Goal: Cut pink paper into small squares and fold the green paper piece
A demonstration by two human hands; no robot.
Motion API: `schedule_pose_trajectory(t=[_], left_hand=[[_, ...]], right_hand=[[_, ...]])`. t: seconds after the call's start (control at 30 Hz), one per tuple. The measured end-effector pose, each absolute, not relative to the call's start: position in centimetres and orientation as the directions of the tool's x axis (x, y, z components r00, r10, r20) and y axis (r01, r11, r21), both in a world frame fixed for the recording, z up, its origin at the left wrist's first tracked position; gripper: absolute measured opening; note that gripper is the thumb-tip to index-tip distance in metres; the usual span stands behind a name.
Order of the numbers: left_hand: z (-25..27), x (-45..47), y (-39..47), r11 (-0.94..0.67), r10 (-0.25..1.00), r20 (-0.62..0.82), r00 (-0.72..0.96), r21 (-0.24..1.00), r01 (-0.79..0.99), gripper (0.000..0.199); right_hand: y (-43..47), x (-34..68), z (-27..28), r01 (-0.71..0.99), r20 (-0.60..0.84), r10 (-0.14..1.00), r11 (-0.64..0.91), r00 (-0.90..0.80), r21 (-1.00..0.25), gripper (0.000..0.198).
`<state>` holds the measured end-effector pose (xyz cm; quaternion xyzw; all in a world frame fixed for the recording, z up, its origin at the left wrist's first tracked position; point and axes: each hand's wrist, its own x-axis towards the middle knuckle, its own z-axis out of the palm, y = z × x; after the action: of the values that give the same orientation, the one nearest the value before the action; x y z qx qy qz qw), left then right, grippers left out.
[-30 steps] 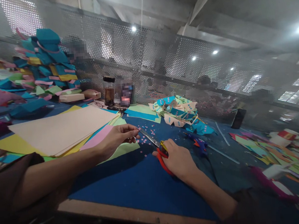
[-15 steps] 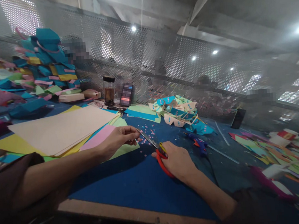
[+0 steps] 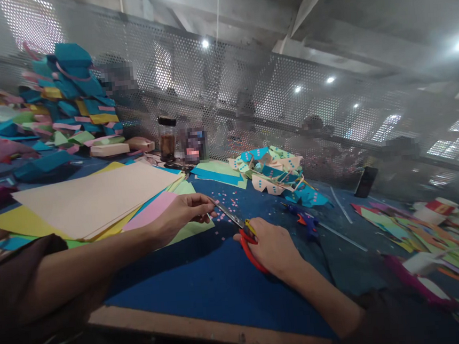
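Note:
My right hand (image 3: 274, 248) grips a pair of scissors (image 3: 230, 215) with red and yellow handles, its blades pointing up and to the left. At the blade tips my left hand (image 3: 195, 210) is closed in a pinch. What sits between its fingertips is too small to make out; a thin pale edge shows just below them. Tiny pink and blue paper bits (image 3: 226, 198) lie scattered on the blue tabletop beyond the blades. Under my left wrist are a pink sheet (image 3: 149, 211) and a light green sheet (image 3: 192, 230).
A stack of large cream sheets (image 3: 99, 197) lies left. Folded dotted paper pieces (image 3: 272, 171) are heaped at the back, near a lidded jar (image 3: 167, 140). A blue glue gun (image 3: 308, 224) lies right, with coloured paper strips (image 3: 403, 231) further over. A tall pile of folded paper (image 3: 74, 94) stands back left.

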<state>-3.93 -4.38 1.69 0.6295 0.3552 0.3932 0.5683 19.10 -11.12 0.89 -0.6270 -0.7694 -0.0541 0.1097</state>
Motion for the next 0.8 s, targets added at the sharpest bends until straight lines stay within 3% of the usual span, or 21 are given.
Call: schedule_pose_trajectory(t=[0.8], left_hand=[[1.69, -3.92, -4.34, -0.064, 0.898, 0.059, 0.437, 0.998, -0.003, 0.023]], right_hand=[[-11.12, 19.24, 0.83, 0.977, 0.235, 0.951, 0.213, -0.202, -0.023, 0.035]])
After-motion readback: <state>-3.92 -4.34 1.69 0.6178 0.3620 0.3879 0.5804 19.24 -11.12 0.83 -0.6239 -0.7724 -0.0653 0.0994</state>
